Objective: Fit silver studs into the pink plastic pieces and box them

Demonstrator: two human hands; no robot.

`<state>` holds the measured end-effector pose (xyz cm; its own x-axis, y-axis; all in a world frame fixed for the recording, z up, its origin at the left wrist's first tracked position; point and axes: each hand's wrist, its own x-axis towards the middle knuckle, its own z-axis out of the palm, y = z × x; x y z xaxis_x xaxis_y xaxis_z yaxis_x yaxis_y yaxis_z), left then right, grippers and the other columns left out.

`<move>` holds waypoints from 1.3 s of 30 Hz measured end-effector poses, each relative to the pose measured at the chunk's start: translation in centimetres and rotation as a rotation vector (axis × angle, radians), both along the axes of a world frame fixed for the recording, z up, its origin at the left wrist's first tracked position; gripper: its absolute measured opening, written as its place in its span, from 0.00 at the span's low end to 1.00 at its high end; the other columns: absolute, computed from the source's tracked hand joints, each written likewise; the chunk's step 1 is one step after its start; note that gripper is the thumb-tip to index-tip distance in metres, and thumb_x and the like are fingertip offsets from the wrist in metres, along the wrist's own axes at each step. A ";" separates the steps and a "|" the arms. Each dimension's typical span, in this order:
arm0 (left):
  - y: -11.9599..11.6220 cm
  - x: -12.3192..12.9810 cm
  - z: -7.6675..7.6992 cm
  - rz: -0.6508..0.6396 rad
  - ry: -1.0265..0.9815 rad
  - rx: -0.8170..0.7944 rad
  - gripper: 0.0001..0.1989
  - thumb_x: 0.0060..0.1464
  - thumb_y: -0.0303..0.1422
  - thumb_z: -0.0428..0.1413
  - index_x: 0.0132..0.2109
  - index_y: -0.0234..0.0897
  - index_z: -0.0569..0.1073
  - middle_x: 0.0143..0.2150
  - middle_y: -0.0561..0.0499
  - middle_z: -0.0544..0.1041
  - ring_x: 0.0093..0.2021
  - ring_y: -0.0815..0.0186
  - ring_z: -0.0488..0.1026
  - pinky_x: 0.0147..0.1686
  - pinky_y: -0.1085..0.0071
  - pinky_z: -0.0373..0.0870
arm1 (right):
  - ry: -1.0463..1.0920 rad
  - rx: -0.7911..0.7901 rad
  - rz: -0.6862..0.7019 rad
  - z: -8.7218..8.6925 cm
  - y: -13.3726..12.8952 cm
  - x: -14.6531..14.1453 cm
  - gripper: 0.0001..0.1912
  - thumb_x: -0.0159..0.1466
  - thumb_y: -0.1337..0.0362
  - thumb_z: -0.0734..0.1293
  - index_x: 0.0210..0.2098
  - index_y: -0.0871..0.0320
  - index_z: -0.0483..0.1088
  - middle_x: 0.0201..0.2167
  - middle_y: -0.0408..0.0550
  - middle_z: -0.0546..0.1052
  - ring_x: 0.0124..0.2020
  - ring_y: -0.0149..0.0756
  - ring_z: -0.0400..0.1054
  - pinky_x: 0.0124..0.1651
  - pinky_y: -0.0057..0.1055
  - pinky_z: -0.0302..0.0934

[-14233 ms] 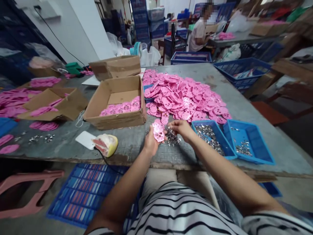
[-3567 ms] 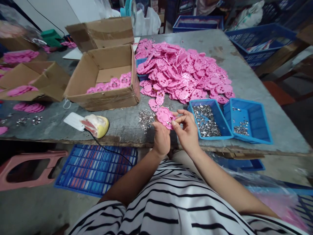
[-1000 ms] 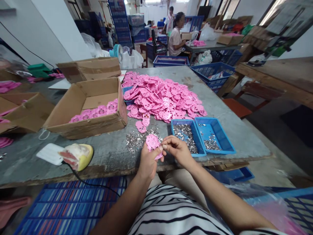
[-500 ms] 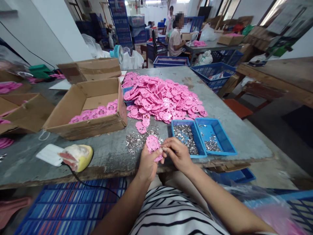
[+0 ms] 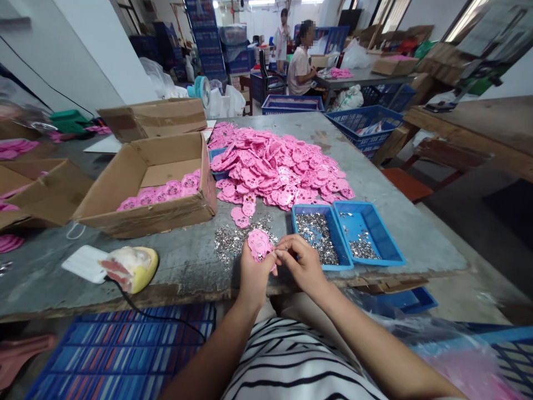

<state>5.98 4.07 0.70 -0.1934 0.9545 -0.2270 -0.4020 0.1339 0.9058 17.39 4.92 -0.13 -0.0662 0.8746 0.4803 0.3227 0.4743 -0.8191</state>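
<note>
A pink plastic plate with small holes (image 5: 259,244) is gripped in my left hand (image 5: 255,275), thumb across its lower edge. At the plate's right side my right hand (image 5: 303,261) is closed in a pinch, its fingertips meeting the left thumb. Whatever sits in that pinch is too small to make out. Small shiny metal pieces (image 5: 229,241) lie loose on the table just beyond the held plate. To the right, a blue tray (image 5: 345,258) holds many more of them, and a second blue tray (image 5: 389,236) beside it holds fewer.
A large heap of pink plates (image 5: 275,164) covers the table's middle. On the left stands a cardboard box (image 5: 137,219) with pink plates inside. A yellow-and-white device with a cable (image 5: 135,266) lies near the front edge. A seated co-worker (image 5: 300,69) is at another table.
The held plate has turned slightly in my left hand, and both hands stay together. In the background a standing person has shifted left.
</note>
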 end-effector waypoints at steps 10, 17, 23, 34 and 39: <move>0.1 0.2 -0.7 0.061 0.094 -0.001 0.20 0.37 0.27 0.61 0.39 0.38 0.64 0.24 0.61 0.70 0.18 0.74 0.65 0.16 0.78 0.63 | 0.067 -0.115 -0.001 -0.1 0.1 -0.2 0.08 0.61 0.63 0.67 0.25 0.55 0.69 0.31 0.47 0.75 0.35 0.36 0.70 0.38 0.32 0.65; -0.1 -0.1 0.2 -0.048 0.014 0.025 0.20 0.38 0.31 0.61 0.39 0.38 0.62 0.26 0.59 0.71 0.21 0.72 0.69 0.17 0.78 0.63 | 0.106 -0.239 0.062 0.6 0.4 0.2 0.11 0.61 0.61 0.65 0.23 0.55 0.67 0.31 0.47 0.72 0.36 0.36 0.68 0.42 0.35 0.63; 0.2 -1.7 1.5 -0.287 -0.271 0.018 0.19 0.49 0.43 0.53 0.45 0.38 0.62 0.30 0.52 0.74 0.25 0.65 0.74 0.19 0.75 0.63 | 0.015 -0.307 0.148 2.9 1.4 1.3 0.10 0.61 0.61 0.66 0.24 0.55 0.69 0.40 0.50 0.70 0.50 0.42 0.66 0.53 0.40 0.60; 0.0 -2.0 0.9 -0.354 -0.294 0.067 0.28 0.55 0.47 0.51 0.58 0.38 0.57 0.31 0.53 0.75 0.23 0.66 0.73 0.18 0.74 0.63 | -0.245 -0.273 0.312 4.2 1.9 1.3 0.10 0.64 0.63 0.63 0.26 0.57 0.68 0.50 0.52 0.69 0.54 0.42 0.63 0.58 0.43 0.57; -0.2 -2.0 0.8 -0.381 -0.274 0.081 0.29 0.56 0.48 0.51 0.60 0.38 0.57 0.32 0.52 0.75 0.23 0.67 0.73 0.17 0.74 0.63 | -0.311 -0.266 0.346 4.3 1.9 1.4 0.09 0.64 0.63 0.63 0.28 0.57 0.67 0.50 0.52 0.70 0.52 0.42 0.64 0.58 0.43 0.57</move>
